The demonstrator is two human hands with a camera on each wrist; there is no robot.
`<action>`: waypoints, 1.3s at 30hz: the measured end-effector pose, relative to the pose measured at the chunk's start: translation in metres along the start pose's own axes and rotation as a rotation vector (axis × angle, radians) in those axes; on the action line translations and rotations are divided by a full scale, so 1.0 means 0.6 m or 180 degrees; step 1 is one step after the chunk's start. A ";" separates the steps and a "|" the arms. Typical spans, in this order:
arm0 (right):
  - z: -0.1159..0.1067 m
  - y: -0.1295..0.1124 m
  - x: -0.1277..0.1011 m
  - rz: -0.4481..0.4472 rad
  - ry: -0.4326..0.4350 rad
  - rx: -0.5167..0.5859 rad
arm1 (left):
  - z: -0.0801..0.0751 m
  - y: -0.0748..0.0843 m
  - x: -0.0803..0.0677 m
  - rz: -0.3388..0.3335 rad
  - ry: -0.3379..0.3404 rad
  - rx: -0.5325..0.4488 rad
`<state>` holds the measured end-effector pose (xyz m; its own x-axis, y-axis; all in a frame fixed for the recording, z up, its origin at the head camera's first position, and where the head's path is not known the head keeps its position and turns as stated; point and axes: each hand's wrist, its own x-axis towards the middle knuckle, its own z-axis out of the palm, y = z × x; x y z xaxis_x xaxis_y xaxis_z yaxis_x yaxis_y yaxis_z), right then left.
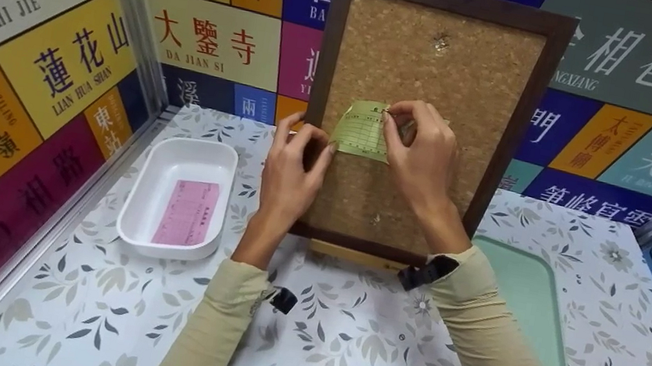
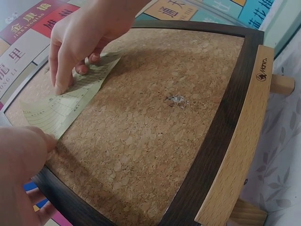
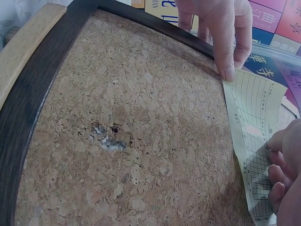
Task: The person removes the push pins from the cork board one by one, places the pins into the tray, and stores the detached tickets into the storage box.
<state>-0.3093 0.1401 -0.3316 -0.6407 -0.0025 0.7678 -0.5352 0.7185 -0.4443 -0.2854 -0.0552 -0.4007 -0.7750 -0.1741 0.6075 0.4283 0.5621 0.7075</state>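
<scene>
A framed corkboard (image 1: 356, 198) leans upright on a wooden stand. Against its middle lies a light green printed form slip (image 1: 362, 130), bowed slightly off the cork in the right wrist view. My left hand (image 1: 295, 168) holds the slip's lower left corner under its thumb, with other fingers behind the board's left frame. With thumb and index finger together, my right hand (image 1: 425, 153) pinches at the slip's upper right part. Whether something small sits between those fingertips is hidden. In the left wrist view the slip (image 2: 77, 101) runs from the left thumb to the right fingers.
A white tray (image 1: 128, 211) with a pink printed slip (image 1: 187, 213) stands at the left. At the right, partly behind the right arm, lies a pale green tray (image 1: 541, 309). The cork has a damaged patch (image 1: 440, 42) near its top. The board's wooden ledge (image 2: 240, 141) runs along its bottom.
</scene>
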 end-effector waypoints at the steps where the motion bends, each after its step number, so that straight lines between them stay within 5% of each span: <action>1: 0.000 0.001 -0.001 -0.0011 0.0003 -0.0006 | 0.000 0.000 0.000 0.0003 -0.0002 0.0001; 39: -0.025 0.015 -0.018 -0.0191 0.0079 0.0223 | -0.008 -0.003 0.005 0.0069 0.0153 -0.0049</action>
<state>-0.2988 0.1567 -0.3371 -0.5929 -0.0262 0.8049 -0.6099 0.6672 -0.4276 -0.2862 -0.0606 -0.3984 -0.7425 -0.2010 0.6390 0.4521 0.5536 0.6994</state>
